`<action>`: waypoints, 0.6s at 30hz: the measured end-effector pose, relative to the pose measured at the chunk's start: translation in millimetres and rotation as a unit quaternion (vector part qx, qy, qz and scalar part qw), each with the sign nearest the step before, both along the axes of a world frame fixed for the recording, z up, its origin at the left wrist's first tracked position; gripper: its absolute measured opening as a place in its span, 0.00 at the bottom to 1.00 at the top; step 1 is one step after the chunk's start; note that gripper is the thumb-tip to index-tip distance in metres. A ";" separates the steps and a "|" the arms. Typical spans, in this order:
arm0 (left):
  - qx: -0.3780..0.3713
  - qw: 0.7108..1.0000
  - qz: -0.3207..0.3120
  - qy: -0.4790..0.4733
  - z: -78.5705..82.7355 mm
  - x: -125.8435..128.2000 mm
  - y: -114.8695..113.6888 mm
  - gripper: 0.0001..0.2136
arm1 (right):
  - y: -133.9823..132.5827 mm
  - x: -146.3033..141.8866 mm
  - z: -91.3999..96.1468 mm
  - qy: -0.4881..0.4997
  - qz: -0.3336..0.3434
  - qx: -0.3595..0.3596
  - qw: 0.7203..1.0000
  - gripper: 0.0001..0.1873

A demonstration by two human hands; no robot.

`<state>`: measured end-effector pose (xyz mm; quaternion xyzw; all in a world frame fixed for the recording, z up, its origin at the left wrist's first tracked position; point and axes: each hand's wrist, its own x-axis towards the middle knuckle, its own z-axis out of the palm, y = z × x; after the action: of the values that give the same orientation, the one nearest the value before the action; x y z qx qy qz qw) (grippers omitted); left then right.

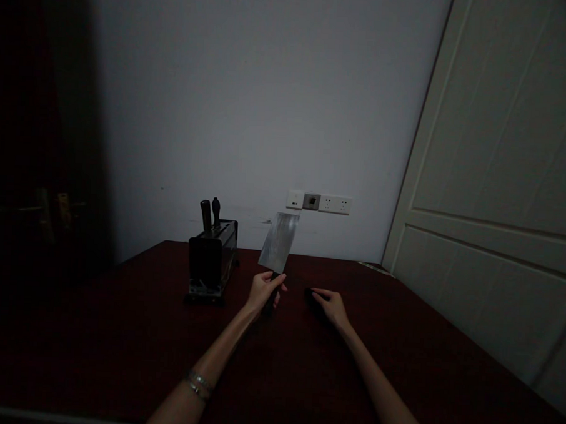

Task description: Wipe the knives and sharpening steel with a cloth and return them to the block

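My left hand [263, 290] is wrapped around the dark handle of a cleaver [280, 242]. Its broad metal blade points up and leans slightly to the right, above the table. To the right, my right hand [332, 306] is closed, with thumb and fingers pinching a small black object [309, 292]. The dim light hides what kind of object that is. Left of both hands, a black knife block [206, 262] stands on the table, with two dark handles [210, 214] sticking up from its top.
Everything rests on a dark reddish-brown table [276, 362]. Behind it is a pale wall with a row of sockets [328, 203]. A light panelled door [495, 184] stands along the right side. At the far left is a dark area with a metal handle [63, 210].
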<state>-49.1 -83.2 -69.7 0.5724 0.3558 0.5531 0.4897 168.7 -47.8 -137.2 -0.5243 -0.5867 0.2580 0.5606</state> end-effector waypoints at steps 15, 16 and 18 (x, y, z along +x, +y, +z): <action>0.016 1.000 -0.007 -0.001 -18.2 9.3 3.4 0.17 | -2.1 -1.5 12.5 0.127 -0.038 -0.018 0.991 0.21; 0.020 1.000 -0.002 0.002 -18.9 10.6 2.8 0.17 | -3.3 -1.7 17.8 0.141 -0.042 -0.016 0.989 0.22; 0.024 1.000 0.003 0.011 -20.4 13.2 1.1 0.18 | -6.6 -3.0 33.4 0.178 -0.054 0.002 0.983 0.24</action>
<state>-36.0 -82.1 -90.1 0.5888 0.3495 0.5569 0.4701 165.8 -54.4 -103.7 -0.4996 -0.4491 0.3152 0.6703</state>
